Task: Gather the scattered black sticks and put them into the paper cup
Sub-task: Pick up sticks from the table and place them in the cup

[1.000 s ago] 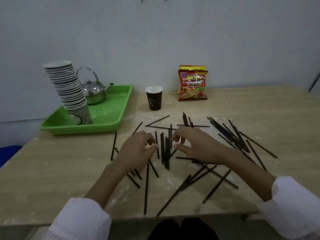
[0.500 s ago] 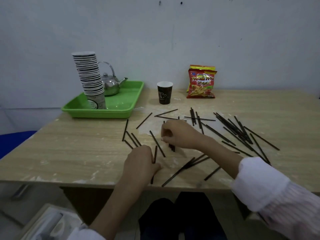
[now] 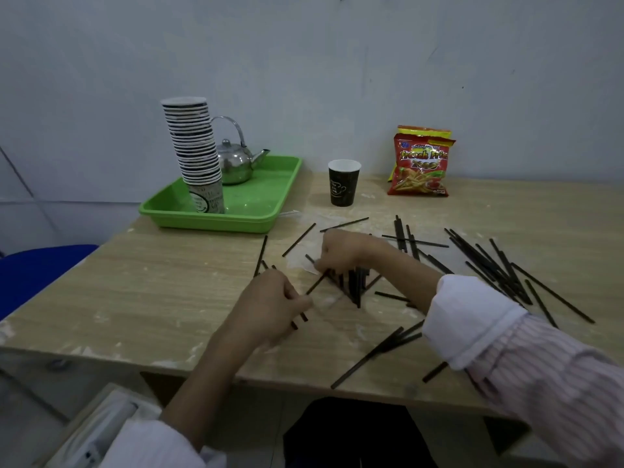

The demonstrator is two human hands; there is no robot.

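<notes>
Several black sticks [image 3: 486, 261] lie scattered over the wooden table [image 3: 141, 298], most of them to the right. My right hand [image 3: 341, 251] is closed over a small bunch of sticks [image 3: 354, 282] that hang fanned out below it, just above the table. My left hand [image 3: 266, 305] rests lower left with its fingers pinched on a few sticks; one slants up toward the right hand. The dark paper cup [image 3: 343, 182] with a white rim stands upright behind the hands, apart from both.
A green tray [image 3: 270, 211] at the back left holds a tall stack of paper cups [image 3: 196, 143] and a metal kettle [image 3: 234, 160]. A red snack bag [image 3: 422, 165] leans on the wall. The table's front edge is close below my hands. A blue chair [image 3: 37, 268] is at left.
My right hand has lifted a bunch of sticks and moved slightly left. My left hand has closed on sticks near the middle. The head camera has shifted.
</notes>
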